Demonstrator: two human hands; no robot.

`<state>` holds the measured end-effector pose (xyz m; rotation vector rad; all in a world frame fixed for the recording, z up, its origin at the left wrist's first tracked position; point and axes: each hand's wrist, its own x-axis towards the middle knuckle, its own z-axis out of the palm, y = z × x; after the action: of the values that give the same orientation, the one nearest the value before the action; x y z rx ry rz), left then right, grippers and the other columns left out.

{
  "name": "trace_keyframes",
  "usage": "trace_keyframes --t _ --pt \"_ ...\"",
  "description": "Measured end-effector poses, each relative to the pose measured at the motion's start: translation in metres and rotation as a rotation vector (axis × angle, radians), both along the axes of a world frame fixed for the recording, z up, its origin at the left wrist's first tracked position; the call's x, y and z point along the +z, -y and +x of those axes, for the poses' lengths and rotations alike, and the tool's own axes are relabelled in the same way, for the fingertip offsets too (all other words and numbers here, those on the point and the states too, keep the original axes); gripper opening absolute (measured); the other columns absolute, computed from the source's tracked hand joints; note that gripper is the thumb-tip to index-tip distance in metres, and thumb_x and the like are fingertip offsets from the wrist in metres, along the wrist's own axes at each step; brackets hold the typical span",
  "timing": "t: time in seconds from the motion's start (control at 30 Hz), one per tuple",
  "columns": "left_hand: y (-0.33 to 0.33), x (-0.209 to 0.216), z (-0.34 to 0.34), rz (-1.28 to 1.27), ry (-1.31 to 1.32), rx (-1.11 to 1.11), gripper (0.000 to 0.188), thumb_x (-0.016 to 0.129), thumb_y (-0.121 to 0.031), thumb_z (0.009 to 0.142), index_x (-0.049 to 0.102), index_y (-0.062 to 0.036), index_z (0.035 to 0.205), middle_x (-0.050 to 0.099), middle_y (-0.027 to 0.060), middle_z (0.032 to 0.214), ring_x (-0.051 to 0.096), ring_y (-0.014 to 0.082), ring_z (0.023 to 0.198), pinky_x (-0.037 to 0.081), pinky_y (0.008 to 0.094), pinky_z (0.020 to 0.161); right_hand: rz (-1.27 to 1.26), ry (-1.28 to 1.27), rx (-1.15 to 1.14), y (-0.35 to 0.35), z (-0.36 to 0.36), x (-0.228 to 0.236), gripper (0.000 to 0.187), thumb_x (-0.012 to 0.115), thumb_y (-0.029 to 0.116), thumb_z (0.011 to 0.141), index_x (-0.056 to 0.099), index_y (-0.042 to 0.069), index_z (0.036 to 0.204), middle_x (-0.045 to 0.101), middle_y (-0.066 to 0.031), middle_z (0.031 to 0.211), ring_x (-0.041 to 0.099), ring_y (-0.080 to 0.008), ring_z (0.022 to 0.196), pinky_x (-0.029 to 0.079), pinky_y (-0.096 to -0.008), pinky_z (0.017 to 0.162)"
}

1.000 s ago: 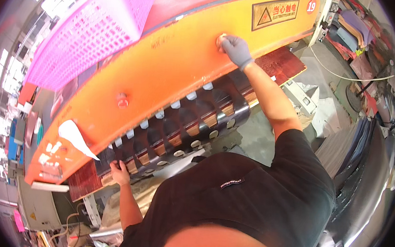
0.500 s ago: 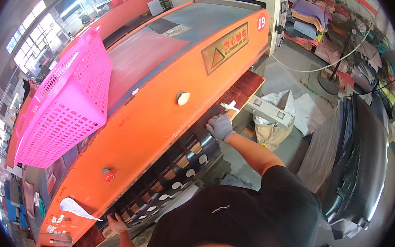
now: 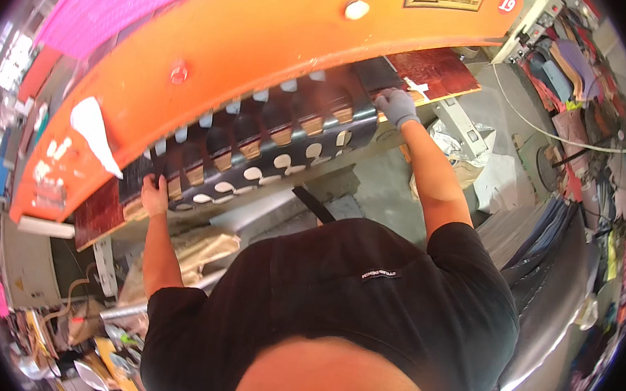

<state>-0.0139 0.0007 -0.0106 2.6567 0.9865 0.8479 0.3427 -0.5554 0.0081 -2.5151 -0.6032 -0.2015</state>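
At the black cut-out sheet (image 3: 264, 156), the bare left hand (image 3: 155, 196) was at the left end, the gloved right hand (image 3: 396, 105) at the right; I couldn't tell whether either gripped.

Your right glove (image 3: 398, 107) shows matt cloth | your shirt (image 3: 363, 302), matt cloth too | the sheet (image 3: 266, 159) before you gleams smooth, like plastic | the board (image 3: 444, 72), wood under a glossy finish | the beam (image 3: 266, 41), smooth shiny paint | the basket (image 3: 126, 1), plastic | the note (image 3: 94, 130), paper

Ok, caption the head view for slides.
Bare left hand and gloved right hand at opposite ends of a holed black sheet.
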Motion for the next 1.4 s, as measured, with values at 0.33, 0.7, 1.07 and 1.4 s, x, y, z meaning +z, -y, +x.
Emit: trace_keyframes --t 0.33,0.7,1.07,1.4 --pt "0.130 0.002 -0.123 -0.012 0.074 0.019 0.032 0.062 -0.032 0.081 0.059 -0.0085 0.101 0.057 0.0098 0.073 0.055 0.0296 0.072 0.043 0.0425 0.066 0.089 0.207 -0.177 0.089 -0.114 -0.028 0.024 0.062 0.031 0.076 0.066 0.007 0.074 0.063 -0.0139 0.076 0.060 -0.0330 0.073 0.045 -0.0413 0.070" --pt "0.234 -0.001 -0.255 0.007 0.070 -0.050 0.033 0.064 -0.024 0.078 0.058 -0.0055 0.106 0.056 0.0112 0.074 0.053 0.0305 0.068 0.041 0.0414 0.065 0.130 0.213 0.009 0.043 -0.156 0.014 0.055 0.065 0.038 0.077 0.053 0.003 0.117 0.054 -0.0208 0.118 0.049 -0.0360 0.111 0.041 -0.0425 0.093" --pt "0.300 -0.010 -0.338 -0.066 -0.009 0.014 0.037 0.065 -0.021 0.077 0.057 -0.0024 0.108 0.053 0.0103 0.075 0.051 0.0282 0.073 0.041 0.0406 0.070 0.245 -0.311 0.185 0.039 -0.158 0.015 0.053 0.068 0.029 0.072 0.056 0.007 0.118 0.063 -0.0134 0.101 0.060 -0.0255 0.098 0.046 -0.0332 0.088" --pt "0.297 -0.007 -0.351 -0.410 -0.047 0.067 0.044 0.064 -0.018 0.081 0.051 -0.0009 0.119 0.048 0.0034 0.071 0.047 0.0161 0.066 0.040 0.0301 0.064 0.807 -0.666 0.015 0.147 -0.135 0.022 0.035 0.063 0.018 0.075 0.058 0.003 0.107 0.063 -0.0061 0.082 0.061 -0.0166 0.072 0.050 -0.0278 0.067"
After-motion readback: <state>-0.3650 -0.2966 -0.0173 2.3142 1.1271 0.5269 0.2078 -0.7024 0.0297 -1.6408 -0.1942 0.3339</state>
